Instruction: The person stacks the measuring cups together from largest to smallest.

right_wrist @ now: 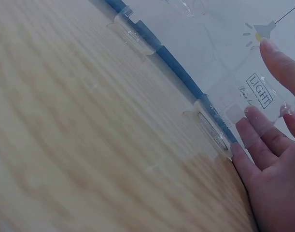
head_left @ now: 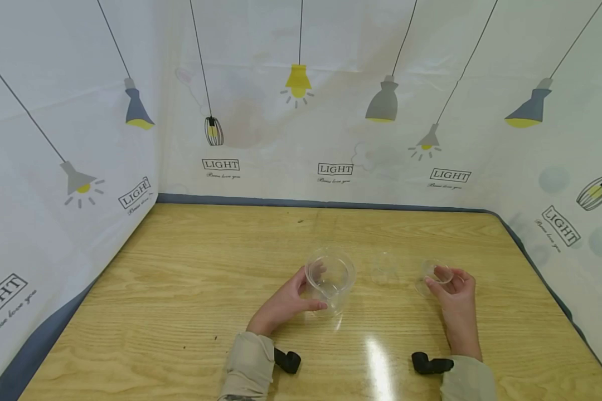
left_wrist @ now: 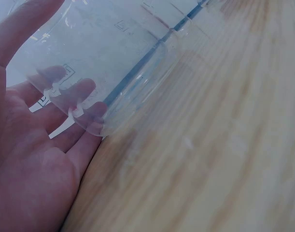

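Observation:
On the table's right half, a large clear plastic cup [head_left: 332, 274] stands upright, its round rim facing up. My left hand [head_left: 287, 298] grips its left side, thumb in front and fingers behind. In the left wrist view, those fingers [left_wrist: 84, 92] show through the clear wall. Farther right, my right hand [head_left: 457, 294] holds a smaller clear cup [head_left: 435, 273] between thumb and fingers. In the right wrist view this cup's base [right_wrist: 212, 128] is on or close to the wood. Between the hands stands another small clear cup [head_left: 384, 268], touched by neither.
Around me is a wooden table [head_left: 180, 267]. Behind it and at both sides hangs a white cloth [head_left: 261, 111] printed with lamps, with a dark blue edge [head_left: 326, 205] along the tabletop. A black wrist mount [head_left: 288, 361] sits by each sleeve.

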`<state>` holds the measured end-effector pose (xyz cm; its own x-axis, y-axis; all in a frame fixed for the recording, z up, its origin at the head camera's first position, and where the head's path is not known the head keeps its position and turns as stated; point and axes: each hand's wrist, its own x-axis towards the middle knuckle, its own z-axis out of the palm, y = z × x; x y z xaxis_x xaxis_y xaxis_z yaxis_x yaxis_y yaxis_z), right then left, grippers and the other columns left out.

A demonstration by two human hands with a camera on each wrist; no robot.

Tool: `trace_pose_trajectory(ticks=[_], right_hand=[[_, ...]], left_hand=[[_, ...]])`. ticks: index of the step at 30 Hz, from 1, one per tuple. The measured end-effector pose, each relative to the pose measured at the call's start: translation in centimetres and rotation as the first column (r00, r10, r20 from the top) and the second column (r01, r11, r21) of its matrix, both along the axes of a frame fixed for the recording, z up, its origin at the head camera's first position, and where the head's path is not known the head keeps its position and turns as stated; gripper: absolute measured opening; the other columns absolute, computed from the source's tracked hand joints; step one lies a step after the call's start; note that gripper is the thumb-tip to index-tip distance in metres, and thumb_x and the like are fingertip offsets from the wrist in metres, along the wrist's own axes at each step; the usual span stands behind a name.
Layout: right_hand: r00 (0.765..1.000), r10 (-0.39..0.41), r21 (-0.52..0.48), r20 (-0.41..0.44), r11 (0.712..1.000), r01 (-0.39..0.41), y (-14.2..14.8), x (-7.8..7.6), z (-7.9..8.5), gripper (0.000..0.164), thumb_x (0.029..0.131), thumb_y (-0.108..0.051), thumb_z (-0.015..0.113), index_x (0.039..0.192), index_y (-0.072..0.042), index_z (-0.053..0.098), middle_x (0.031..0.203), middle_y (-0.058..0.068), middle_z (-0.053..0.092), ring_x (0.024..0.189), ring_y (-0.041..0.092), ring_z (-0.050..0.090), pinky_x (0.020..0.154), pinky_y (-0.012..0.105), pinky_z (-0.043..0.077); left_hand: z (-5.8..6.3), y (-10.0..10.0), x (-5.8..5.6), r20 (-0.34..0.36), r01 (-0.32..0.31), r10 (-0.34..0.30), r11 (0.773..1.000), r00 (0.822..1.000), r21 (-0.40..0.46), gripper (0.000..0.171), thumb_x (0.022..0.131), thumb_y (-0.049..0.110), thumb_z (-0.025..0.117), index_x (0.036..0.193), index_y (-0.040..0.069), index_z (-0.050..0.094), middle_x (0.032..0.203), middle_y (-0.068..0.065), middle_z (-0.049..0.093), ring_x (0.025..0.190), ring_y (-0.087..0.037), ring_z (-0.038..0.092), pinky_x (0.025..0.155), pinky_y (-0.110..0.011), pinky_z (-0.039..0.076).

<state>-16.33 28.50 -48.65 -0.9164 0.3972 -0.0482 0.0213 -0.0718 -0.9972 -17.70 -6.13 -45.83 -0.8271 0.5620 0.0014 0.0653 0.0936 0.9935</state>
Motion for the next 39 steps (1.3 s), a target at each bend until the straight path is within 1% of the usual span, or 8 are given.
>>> trace_pose_trajectory(ticks=[5,13,17,24,29,33,36,39], right_hand=[[1.0,0.0,0.002,-0.008,1.0,0.0,-0.1,0.0,0.0,0.063,0.075,-0.015,0.072,0.116,-0.022,0.025,0.124,0.004,0.046,0.113,0.015,0.043,0.078,0.01,0.039],[1.0,-0.02,0.027,0.006,0.999,0.02,-0.2,-0.1,0.1,0.059,0.074,-0.014,0.072,0.109,-0.023,0.025,0.12,-0.001,0.047,0.113,0.017,0.042,0.075,0.009,0.04],[1.0,-0.019,0.005,-0.007,1.0,0.019,-0.2,-0.2,0.1,0.058,0.075,-0.012,0.072,0.108,-0.023,0.026,0.12,0.0,0.048,0.111,0.016,0.043,0.074,0.01,0.041],[0.999,0.017,0.048,0.043,0.999,-0.02,0.0,0.0,0.2,0.061,0.076,-0.02,0.071,0.114,-0.023,0.023,0.134,0.009,0.042,0.112,0.014,0.044,0.077,0.01,0.038],[1.0,0.022,0.023,0.022,0.999,-0.022,0.0,0.0,0.2,0.064,0.077,-0.017,0.07,0.117,-0.02,0.021,0.129,0.006,0.047,0.107,0.011,0.046,0.076,0.01,0.039],[1.0,0.03,0.063,0.005,0.998,-0.03,0.0,0.1,0.2,0.076,0.078,-0.017,0.07,0.132,-0.018,0.016,0.124,0.004,0.05,0.103,0.009,0.045,0.075,0.01,0.038],[0.999,0.051,0.125,0.018,0.991,-0.053,0.1,0.2,0.3,0.085,0.079,-0.021,0.069,0.14,-0.021,0.01,0.125,0.004,0.048,0.103,0.009,0.044,0.075,0.009,0.037],[0.996,0.081,0.172,0.039,0.981,-0.087,0.2,0.3,0.3,0.086,0.08,-0.024,0.067,0.142,-0.025,0.008,0.128,0.006,0.045,0.103,0.008,0.044,0.076,0.009,0.037]], left_hand=[[-0.2,0.0,-0.1,-0.004,-0.002,0.002,1.0,1.0,0.004,0.085,0.075,0.02,0.073,0.142,0.021,0.021,0.141,-0.002,0.032,0.129,-0.02,0.027,0.101,-0.043,0.025],[-2.8,0.1,-1.2,-0.023,-0.022,0.022,1.0,1.0,-0.011,0.087,0.072,0.029,0.075,0.141,0.029,0.022,0.138,0.008,0.034,0.128,-0.014,0.028,0.102,-0.041,0.024],[-2.8,0.1,-1.2,-0.035,-0.025,0.024,1.0,0.999,-0.018,0.087,0.072,0.03,0.074,0.141,0.029,0.022,0.138,0.009,0.035,0.128,-0.014,0.028,0.101,-0.042,0.024],[-2.9,0.2,-1.2,-0.03,-0.021,0.021,1.0,0.999,-0.018,0.086,0.074,0.026,0.074,0.142,0.028,0.022,0.138,0.008,0.034,0.128,-0.014,0.028,0.101,-0.042,0.024],[-2.9,0.1,-1.2,-0.025,-0.023,0.023,1.0,0.999,-0.012,0.085,0.074,0.025,0.074,0.141,0.031,0.023,0.138,0.009,0.035,0.128,-0.014,0.028,0.102,-0.043,0.024],[-3.1,0.1,-1.3,-0.02,-0.03,0.03,0.999,0.999,-0.019,0.085,0.072,0.031,0.075,0.14,0.035,0.024,0.137,0.012,0.035,0.127,-0.011,0.029,0.101,-0.041,0.025],[-3.1,0.2,-1.2,-0.022,-0.03,0.029,0.999,0.999,-0.018,0.087,0.07,0.035,0.075,0.14,0.035,0.023,0.137,0.013,0.035,0.127,-0.01,0.029,0.101,-0.04,0.026],[-3.1,0.2,-1.2,-0.022,-0.024,0.024,1.0,0.999,-0.011,0.087,0.07,0.034,0.075,0.14,0.033,0.023,0.137,0.011,0.035,0.127,-0.011,0.029,0.101,-0.04,0.026]])
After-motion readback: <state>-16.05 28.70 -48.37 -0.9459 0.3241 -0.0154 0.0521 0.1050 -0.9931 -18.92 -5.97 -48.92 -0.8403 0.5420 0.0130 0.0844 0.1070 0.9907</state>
